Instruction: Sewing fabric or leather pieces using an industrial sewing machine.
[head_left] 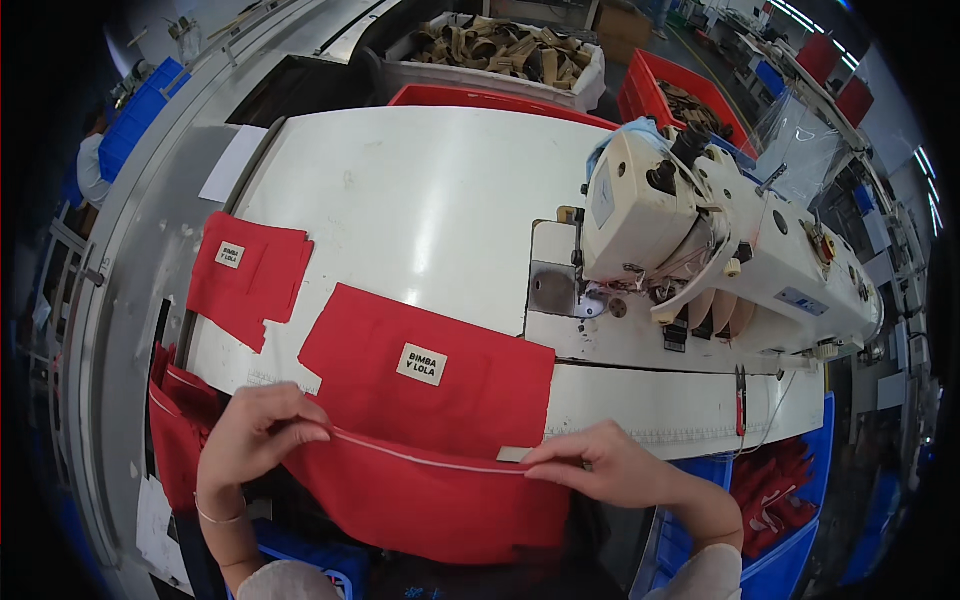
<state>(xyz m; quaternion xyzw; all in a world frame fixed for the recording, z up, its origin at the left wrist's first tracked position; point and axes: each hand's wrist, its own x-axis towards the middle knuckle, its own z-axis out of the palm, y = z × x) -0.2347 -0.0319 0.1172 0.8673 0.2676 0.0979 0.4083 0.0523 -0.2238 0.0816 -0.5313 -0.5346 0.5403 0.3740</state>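
Left hand (252, 432) and right hand (605, 464): both pinching the white-edged top of a red cloth (440, 505), which hangs at the table's (400, 190) front edge. Flat red panel (440, 345) just beyond it, smaller red piece (262, 270) farther left, sewing machine (740, 245) on the right.

Left grip (262, 428) and right grip (607, 463) well apart, both in a pinch.
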